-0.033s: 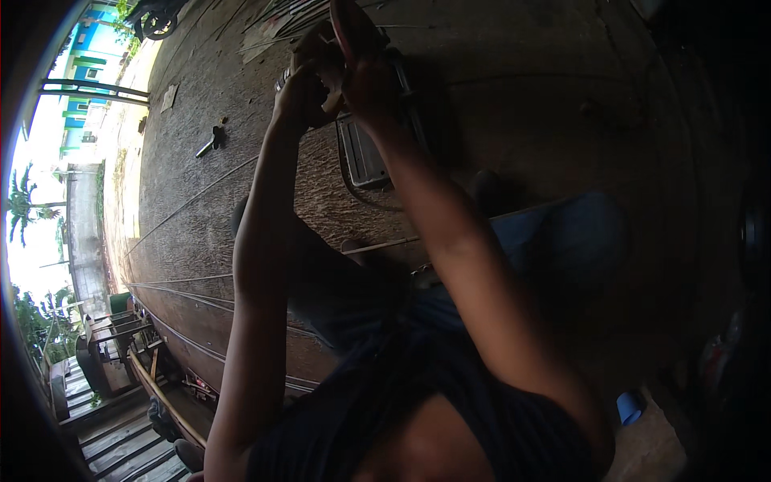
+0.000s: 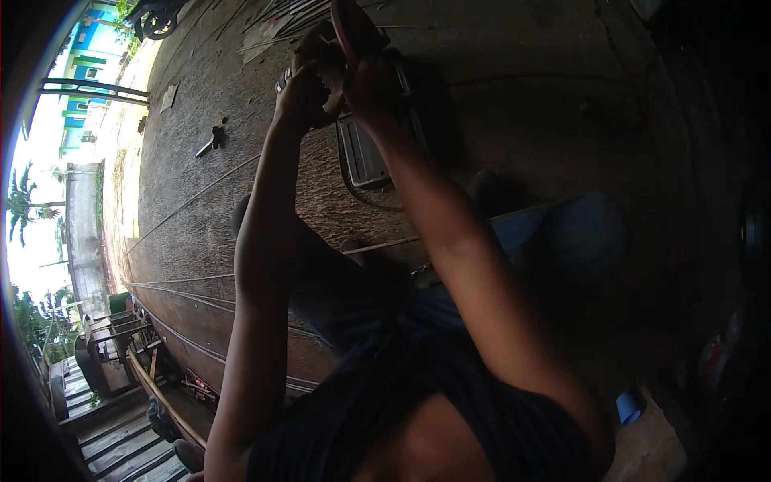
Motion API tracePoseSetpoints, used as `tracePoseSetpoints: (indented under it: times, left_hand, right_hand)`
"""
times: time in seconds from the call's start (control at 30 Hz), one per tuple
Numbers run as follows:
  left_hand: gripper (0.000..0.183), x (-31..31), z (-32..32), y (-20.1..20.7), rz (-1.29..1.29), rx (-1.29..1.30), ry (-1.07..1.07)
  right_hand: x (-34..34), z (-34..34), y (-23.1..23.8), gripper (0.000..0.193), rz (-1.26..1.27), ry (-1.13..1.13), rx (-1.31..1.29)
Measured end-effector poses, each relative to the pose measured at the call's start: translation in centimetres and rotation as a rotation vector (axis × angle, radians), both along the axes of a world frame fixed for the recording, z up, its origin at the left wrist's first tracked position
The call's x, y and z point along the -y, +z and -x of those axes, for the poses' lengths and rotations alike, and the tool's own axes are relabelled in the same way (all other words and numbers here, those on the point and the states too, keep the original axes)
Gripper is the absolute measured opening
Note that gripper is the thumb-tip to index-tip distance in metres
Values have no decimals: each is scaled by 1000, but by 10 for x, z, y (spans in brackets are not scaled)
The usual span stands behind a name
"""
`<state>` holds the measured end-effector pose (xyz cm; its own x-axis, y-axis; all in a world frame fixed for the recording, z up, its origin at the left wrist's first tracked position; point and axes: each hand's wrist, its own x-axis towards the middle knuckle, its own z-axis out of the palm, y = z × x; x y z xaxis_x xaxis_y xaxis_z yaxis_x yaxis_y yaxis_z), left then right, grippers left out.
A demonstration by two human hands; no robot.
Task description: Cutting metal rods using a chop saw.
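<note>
Both my arms reach out to the upper middle of the head view. My left hand (image 2: 299,100) is closed at the edge of a brown, curved piece (image 2: 328,58) whose exact kind I cannot make out in the dim light. Beside it, my right hand (image 2: 371,90) is wrapped round the lower end of a long, reddish, flat-edged piece (image 2: 345,34), its fingers partly in shadow. Under and just behind my hands stands a dark, box-shaped machine or case (image 2: 365,157) with a frame and a cable.
On the rough floor to the left lies a small metal tool (image 2: 210,141). Thin rods (image 2: 189,205) stretch across the floor, and more metal strips (image 2: 297,18) lie at the far side. A blue cup-like thing (image 2: 630,408) is at lower right; a wheel (image 2: 159,24) shows at far left.
</note>
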<state>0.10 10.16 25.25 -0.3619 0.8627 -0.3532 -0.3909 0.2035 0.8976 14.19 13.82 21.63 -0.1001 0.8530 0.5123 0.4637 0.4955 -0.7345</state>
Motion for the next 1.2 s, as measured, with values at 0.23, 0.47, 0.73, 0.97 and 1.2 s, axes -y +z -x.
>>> tracePoseSetpoints:
  times: [0.23, 0.47, 0.73, 0.97, 1.2]
  left_hand:
    - [34, 3, 11, -28, -46, -73, 103]
    - [34, -3, 41, -77, -19, -324, -54]
    - [30, 21, -16, -16, 42, -68, 187]
    - [36, 27, -26, -7, 70, -108, 181]
    - [49, 28, -19, -24, 147, -120, 167]
  right_hand:
    - [-4, 11, -29, 35, 68, -7, -22]
    - [-5, 17, -45, 33, 34, -81, -41]
    - [2, 13, -46, 28, 162, -86, 47]
    - [6, 10, -47, 29, 108, -112, 87]
    - [9, 6, -49, 27, 45, -99, 12]
